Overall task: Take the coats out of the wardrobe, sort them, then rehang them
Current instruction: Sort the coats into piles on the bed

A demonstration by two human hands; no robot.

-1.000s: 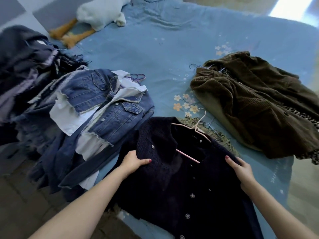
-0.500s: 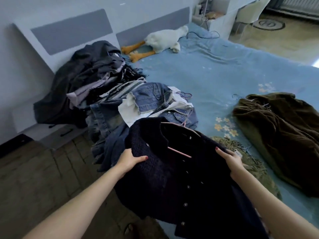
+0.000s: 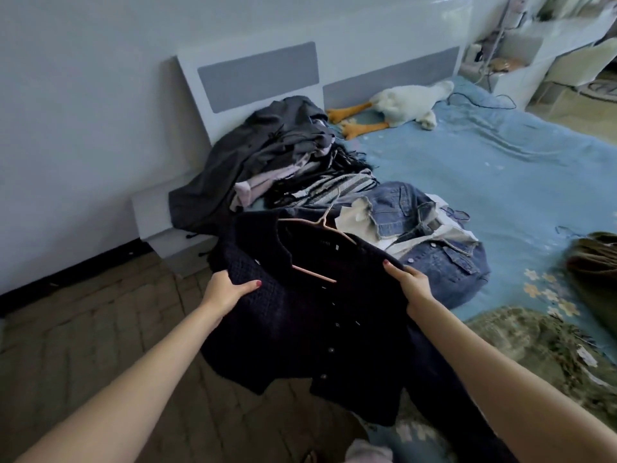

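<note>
Held up over the edge of the bed, above the floor: a dark knitted coat, front outward, on a pink hanger whose hook poked out at the collar. Row of small round buttons down the front; coarse, nubby weave.

Left hand clamped on the coat's left shoulder, thumb on top with a red nail showing, fingers tucked under the cloth. Right hand gripping the other shoulder the same way, thumb pressed onto the knit. Both forearms stretched forward, bare, roughly level with each other.

On the blue bedspread behind the coat: a heap of grey and striped garments slumped against the headboard, and just beside it a blue denim jacket with frayed pale edges and metal buttons. Further right, at the frame's edge, a brown garment; nearer, a rough olive-green one. A white plush goose with orange feet lay near the headboard. Herringbone wood floor at left.
</note>
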